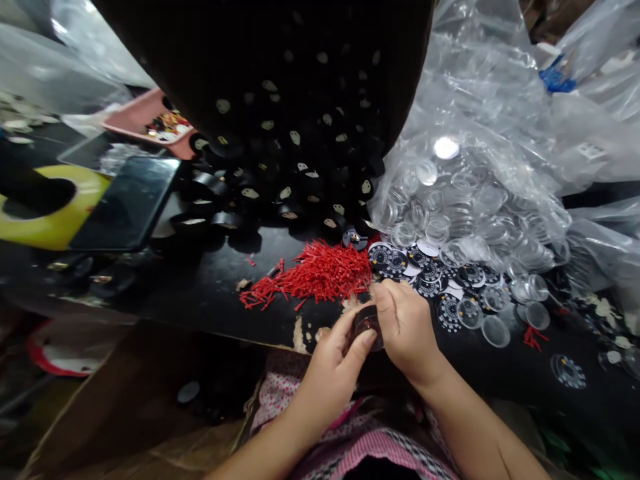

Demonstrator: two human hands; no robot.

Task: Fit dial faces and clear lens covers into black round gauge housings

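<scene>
A small dark round case (pixel 369 323) is held at the table's front edge. My left hand (pixel 336 355) is closed around its near left side, thumb along the front and fingers behind. My right hand (pixel 406 325) is closed against its right side with the thumb on top; whatever may lie under those fingers is hidden. Just beyond the hands lies a heap of small red plastic hands for dials (pixel 325 270). To the right of them are printed black-and-white dial discs (pixel 430 273) and clear round covers (pixel 495 330), some overlapping.
Many black round cases (pixel 290 212) spill from a large dark container (pixel 280 47) at the back. Clear covers fill a plastic bag (pixel 480 113) at right. A phone (pixel 133 203), yellow tape roll (pixel 47 223) and pink tray (pixel 133 113) are left.
</scene>
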